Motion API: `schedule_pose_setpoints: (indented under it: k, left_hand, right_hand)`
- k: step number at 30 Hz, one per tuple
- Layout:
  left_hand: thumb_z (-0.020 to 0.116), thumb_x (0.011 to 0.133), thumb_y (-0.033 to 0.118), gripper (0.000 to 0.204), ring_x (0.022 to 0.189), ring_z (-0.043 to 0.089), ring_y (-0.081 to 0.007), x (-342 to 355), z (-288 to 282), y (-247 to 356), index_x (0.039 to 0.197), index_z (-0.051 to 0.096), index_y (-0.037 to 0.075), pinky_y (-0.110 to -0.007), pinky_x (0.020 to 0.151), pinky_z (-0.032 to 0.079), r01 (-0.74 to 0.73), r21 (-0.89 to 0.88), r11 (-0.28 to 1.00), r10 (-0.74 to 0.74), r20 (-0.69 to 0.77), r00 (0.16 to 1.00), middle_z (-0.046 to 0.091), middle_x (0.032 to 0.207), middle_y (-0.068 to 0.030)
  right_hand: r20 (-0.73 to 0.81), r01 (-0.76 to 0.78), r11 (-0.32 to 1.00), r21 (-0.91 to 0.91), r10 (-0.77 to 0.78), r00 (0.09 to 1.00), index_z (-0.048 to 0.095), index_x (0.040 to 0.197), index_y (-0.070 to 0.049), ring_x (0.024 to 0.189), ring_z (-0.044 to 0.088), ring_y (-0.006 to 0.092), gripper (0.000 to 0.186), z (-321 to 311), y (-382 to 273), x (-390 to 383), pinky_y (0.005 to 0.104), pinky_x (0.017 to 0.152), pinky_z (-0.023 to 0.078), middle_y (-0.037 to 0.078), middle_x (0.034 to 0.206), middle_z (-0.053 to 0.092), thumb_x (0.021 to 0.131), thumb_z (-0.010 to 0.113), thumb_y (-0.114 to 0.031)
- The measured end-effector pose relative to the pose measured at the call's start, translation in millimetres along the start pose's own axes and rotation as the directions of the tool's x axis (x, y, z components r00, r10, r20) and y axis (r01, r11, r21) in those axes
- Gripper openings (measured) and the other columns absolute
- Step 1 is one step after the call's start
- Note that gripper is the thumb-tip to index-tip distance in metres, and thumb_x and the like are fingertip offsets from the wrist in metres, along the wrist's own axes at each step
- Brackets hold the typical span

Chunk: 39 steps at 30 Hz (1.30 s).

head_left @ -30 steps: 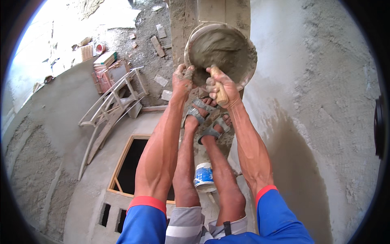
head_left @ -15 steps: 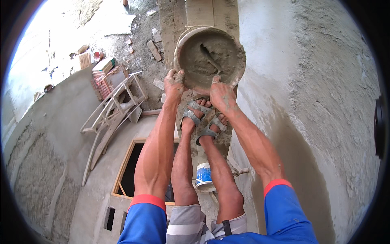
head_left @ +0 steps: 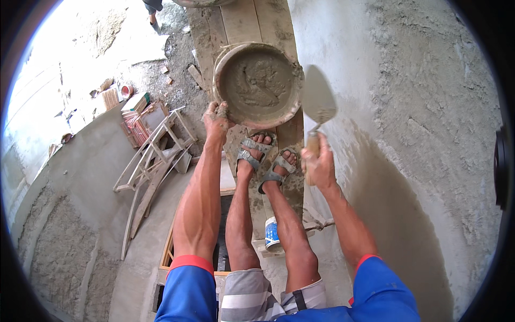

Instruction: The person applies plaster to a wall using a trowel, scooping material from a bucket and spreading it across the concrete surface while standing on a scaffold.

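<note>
A round basin (head_left: 216, 86) of wet grey mortar (head_left: 257, 83) rests on the planks beyond my feet. At its near left rim, my left hand (head_left: 216, 121) is closed on the edge, fingers caked with mortar. My right hand (head_left: 321, 165) is wrapped round the wooden handle of a trowel (head_left: 320, 96), to the right of the basin. The trowel's broad blade points away from me in front of the plastered wall, with a little mortar near its neck.
I stand in sandals on narrow wooden planks (head_left: 240, 24). A plastered wall (head_left: 354, 64) with a damp patch runs along the right. Below lie a wooden trestle (head_left: 152, 153), stacked tiles (head_left: 140, 122) and a blue-and-white bucket (head_left: 272, 233). Another person (head_left: 154, 7) appears at far left.
My right hand has left the basin's rim and lifted the trowel out of the mortar, to the right. The basin now appears slightly further left, with my left hand still on its rim.
</note>
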<state>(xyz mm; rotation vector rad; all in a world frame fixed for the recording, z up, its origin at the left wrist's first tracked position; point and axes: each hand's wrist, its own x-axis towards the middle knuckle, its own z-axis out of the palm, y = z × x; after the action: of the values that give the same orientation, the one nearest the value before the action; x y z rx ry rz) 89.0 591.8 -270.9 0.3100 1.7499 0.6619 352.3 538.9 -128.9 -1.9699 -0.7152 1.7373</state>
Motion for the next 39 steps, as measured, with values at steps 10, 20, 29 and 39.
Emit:
schedule_pose_setpoints:
  k: [10, 20, 29, 39]
  left_hand:
    - [0.058, 0.096, 0.026, 0.028, 0.067, 0.064, -0.0177, 7, -5, 1, 0.113, 0.056, 0.004, -0.035, 0.057, 0.059, 0.051, -0.003, 0.999, -0.051, 0.011, 0.999, 0.064, 0.086, -0.0069]
    - [0.059, 0.096, 0.022, 0.025, 0.062, 0.061, -0.0152, -4, 6, 8, 0.110, 0.059, 0.002, -0.033, 0.052, 0.057, 0.007, -0.012, 1.000, -0.007, -0.028, 1.000, 0.064, 0.083, -0.0073]
    - [0.058, 0.096, 0.023, 0.025, 0.065, 0.062, -0.0154, 5, 12, -5, 0.109, 0.058, 0.002, -0.032, 0.051, 0.057, -0.051, 0.031, 0.998, 0.051, -0.009, 0.999, 0.064, 0.085, -0.0072]
    - [0.061, 0.095, 0.028, 0.031, 0.062, 0.060, -0.0160, 12, 20, -25, 0.110, 0.059, 0.001, -0.031, 0.047, 0.053, -0.193, 0.112, 0.975, 0.200, -0.061, 0.978, 0.063, 0.082, -0.0080]
  right_hand:
    - [-0.052, -0.027, 0.834, 0.552, 0.067, 0.996, 0.045, 0.119, -0.010, 0.049, 0.052, 0.0115, 0.032, 50, 30, 60, 0.0265, 0.039, 0.045, 0.003, 0.072, 0.051, 0.089, 0.055, -0.011]
    - [-0.155, -0.003, 0.734, -0.679, -0.139, 0.978, 0.037, 0.129, 0.004, 0.084, 0.063, 0.0462, 0.050, 53, -4, 27, 0.0529, 0.075, 0.050, 0.033, 0.098, 0.062, 0.084, 0.055, -0.009]
    - [0.359, 0.395, 0.170, -0.903, -0.209, 0.910, 0.051, 0.105, 0.013, 0.080, 0.068, 0.0391, 0.031, 28, -94, 101, 0.0489, 0.071, 0.055, 0.029, 0.083, 0.065, 0.078, 0.051, -0.002]
    - [0.185, 0.261, -0.075, -0.963, 0.523, 0.832, 0.073, 0.087, -0.008, 0.082, 0.069, 0.0300, 0.025, 72, -75, 234, 0.0426, 0.069, 0.054, 0.020, 0.092, 0.069, 0.065, 0.060, -0.009]
